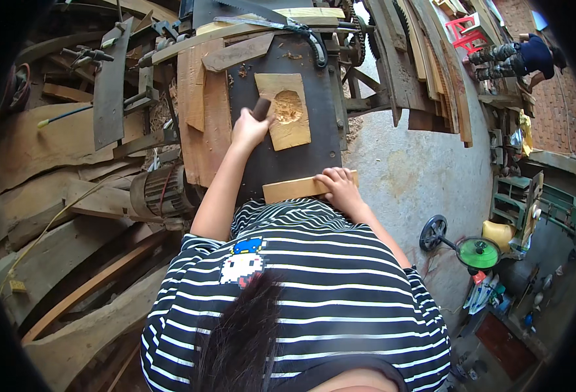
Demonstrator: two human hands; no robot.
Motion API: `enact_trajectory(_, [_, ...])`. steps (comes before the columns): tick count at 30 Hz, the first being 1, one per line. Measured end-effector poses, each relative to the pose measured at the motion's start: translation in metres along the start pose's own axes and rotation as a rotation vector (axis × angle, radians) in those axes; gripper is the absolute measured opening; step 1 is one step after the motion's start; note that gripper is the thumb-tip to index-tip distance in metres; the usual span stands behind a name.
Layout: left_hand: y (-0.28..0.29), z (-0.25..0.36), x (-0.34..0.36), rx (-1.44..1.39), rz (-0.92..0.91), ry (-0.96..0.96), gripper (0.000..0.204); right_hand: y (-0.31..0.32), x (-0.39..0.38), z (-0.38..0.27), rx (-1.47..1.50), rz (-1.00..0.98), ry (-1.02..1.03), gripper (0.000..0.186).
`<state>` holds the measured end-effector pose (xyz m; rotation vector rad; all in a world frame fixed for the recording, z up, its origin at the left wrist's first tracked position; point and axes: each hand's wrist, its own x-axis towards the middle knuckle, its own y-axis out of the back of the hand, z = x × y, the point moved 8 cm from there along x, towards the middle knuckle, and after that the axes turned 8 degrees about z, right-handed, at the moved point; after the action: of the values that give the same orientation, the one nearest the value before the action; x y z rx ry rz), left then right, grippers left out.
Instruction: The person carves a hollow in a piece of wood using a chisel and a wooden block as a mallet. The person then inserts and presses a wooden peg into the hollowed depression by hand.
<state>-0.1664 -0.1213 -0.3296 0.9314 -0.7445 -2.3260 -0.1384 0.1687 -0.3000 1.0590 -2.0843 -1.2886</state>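
My left hand (251,130) is closed around a dark brown, rounded tool handle (261,108); the tool's working end, if any, is hidden. Right beside it, a pale wooden block (293,136) lies flat on the dark bench top (255,163). A rough oval hollow (289,108) is cut into the block's upper part, its inside splintered. Close to my body, a narrow wooden strip (294,190) lies across the near end of the bench. My right hand (339,186) grips the right part of that strip, fingers bent over its upper edge.
At the bench's far end lie a handsaw (255,10), a black-handled saw (316,49) and wood offcuts (239,53). Boards (203,124) line the left side, above a motor (159,194). Timber (425,59) leans at the far right, where another person (523,60) bends over.
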Motion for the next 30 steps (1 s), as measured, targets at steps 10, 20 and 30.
enact_trajectory(10, [-0.006, 0.057, 0.059, 0.364, 0.024, -0.061, 0.105, 0.02, 0.157, 0.012, 0.122, 0.319, -0.098, 0.042])
enact_trajectory(20, [-0.007, 0.059, 0.064, 0.364, -0.109, -0.011, 0.104, 0.004, 0.182, 0.011, -0.175, 0.174, -0.125, 0.048])
enact_trajectory(30, [-0.006, 0.056, 0.068, 0.341, -0.114, 0.007, 0.102, 0.006, 0.201, 0.019, -0.07, 0.066, -0.253, 0.049])
